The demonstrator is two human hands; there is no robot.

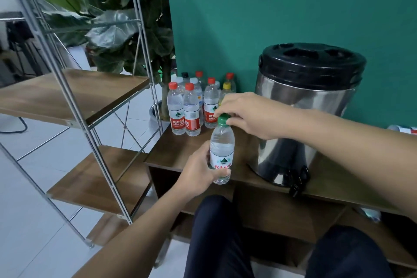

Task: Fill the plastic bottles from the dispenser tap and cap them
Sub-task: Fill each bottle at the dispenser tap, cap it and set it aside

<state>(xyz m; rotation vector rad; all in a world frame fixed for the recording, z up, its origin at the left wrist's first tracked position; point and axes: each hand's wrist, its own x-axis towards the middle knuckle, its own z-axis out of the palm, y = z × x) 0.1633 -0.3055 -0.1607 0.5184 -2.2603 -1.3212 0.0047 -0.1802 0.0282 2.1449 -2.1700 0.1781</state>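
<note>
A: Left hand (pixel 198 171)?
B: Wrapped round the lower body of the water bottle (pixel 222 149); bottle upright, at the wooden table's (pixel 171 153) front edge, left of the steel dispenser (pixel 302 106).
A: Right hand (pixel 250 115)?
B: Fingertips pinched the green cap (pixel 223 119) on the neck; capped bottles (pixel 191 108) stood behind.

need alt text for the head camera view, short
A person's left hand grips a clear plastic bottle while the right hand pinches its green cap, beside a steel dispenser on a brown wooden table. Capped bottles stand behind.
</note>
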